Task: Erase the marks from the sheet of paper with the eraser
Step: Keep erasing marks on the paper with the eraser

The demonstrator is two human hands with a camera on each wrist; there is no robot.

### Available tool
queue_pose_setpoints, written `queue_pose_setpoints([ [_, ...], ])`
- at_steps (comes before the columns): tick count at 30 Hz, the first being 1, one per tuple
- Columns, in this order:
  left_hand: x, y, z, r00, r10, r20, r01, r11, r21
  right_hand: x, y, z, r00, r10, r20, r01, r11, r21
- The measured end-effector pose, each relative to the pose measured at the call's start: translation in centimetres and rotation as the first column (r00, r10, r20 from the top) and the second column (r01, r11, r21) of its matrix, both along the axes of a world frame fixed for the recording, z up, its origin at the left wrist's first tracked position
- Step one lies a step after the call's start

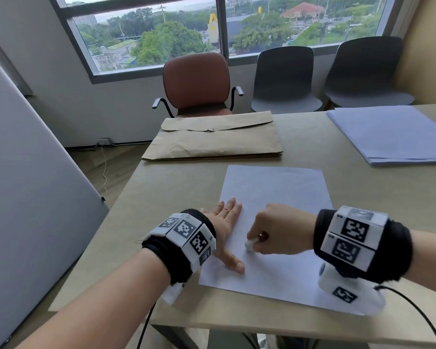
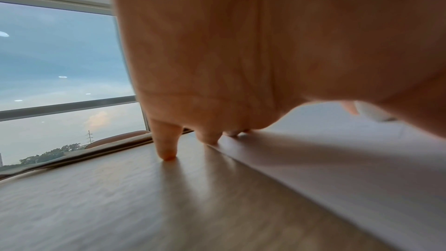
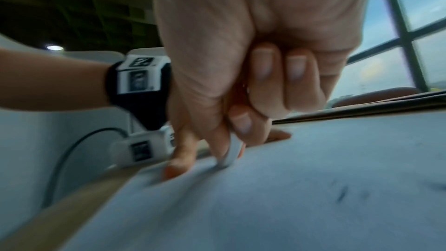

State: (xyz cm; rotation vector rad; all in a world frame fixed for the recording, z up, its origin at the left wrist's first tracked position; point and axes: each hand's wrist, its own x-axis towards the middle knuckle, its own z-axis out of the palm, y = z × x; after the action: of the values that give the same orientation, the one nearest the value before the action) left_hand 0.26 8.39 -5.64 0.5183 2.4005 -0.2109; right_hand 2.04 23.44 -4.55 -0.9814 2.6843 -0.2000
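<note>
The flat white sheet of paper (image 1: 275,197) lies on the pale wood-grain table (image 1: 176,177), and everything else is placed against it. The right hand (image 1: 280,230) has its fingers curled and pinches the small white block eraser (image 1: 251,244), whose lower end touches the sheet near its left edge, in the near half. The left hand (image 1: 224,222) lies flat with fingers straight and slightly spread, straddling the sheet's left edge: the thumb and inner fingers press on paper, the outer fingers on bare table, as the left wrist view shows.

Progress is hard to judge. From the head view the sheet looks blank, but the right wrist view shows a few faint dark strokes (image 3: 341,194) on the paper, off to the right of the eraser. So rubbing appears to be under way and, in my judgement, some marks are left to clear.

For room: the sheet's far half is bare. Beyond its far edge, apart from it, lies a brown paper envelope (image 1: 217,137); to its far right, well apart, a stack of pale blue sheets (image 1: 393,134). The sheet's near edge runs close to the table's near edge, so strokes toward the person have little margin.
</note>
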Motion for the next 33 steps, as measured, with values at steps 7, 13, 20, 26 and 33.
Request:
queue_pose_setpoints([
  [7, 0.1, -0.1, 0.0, 1.000, 0.006, -0.002, -0.006, 1.000, 0.014, -1.3, -0.2, 0.1, 0.995, -0.085, -0.051, 0.086, 0.996, 0.020],
  [13, 0.1, 0.0, 0.1, 1.000, -0.005, -0.015, 0.005, 1.000, 0.011, -1.4, 0.2, 0.4, 0.996, -0.081, 0.023, 0.080, 0.997, 0.023],
  [20, 0.2, 0.0, 0.2, 1.000, 0.001, 0.000, -0.001, 1.000, 0.005, 0.1, 0.4, 0.0, 0.998, -0.033, 0.050, 0.035, 0.999, -0.028],
  [26, 0.1, 0.0, 0.2, 1.000, 0.001, -0.001, -0.001, 1.000, 0.002, -2.0, -0.2, 0.5, 0.995, -0.091, 0.050, 0.091, 0.996, 0.005],
  [33, 0.1, -0.1, 0.0, 1.000, 0.008, 0.003, -0.008, 1.000, 0.023, 0.0, -1.0, 0.3, 0.999, -0.046, 0.018, 0.046, 0.999, -0.005],
])
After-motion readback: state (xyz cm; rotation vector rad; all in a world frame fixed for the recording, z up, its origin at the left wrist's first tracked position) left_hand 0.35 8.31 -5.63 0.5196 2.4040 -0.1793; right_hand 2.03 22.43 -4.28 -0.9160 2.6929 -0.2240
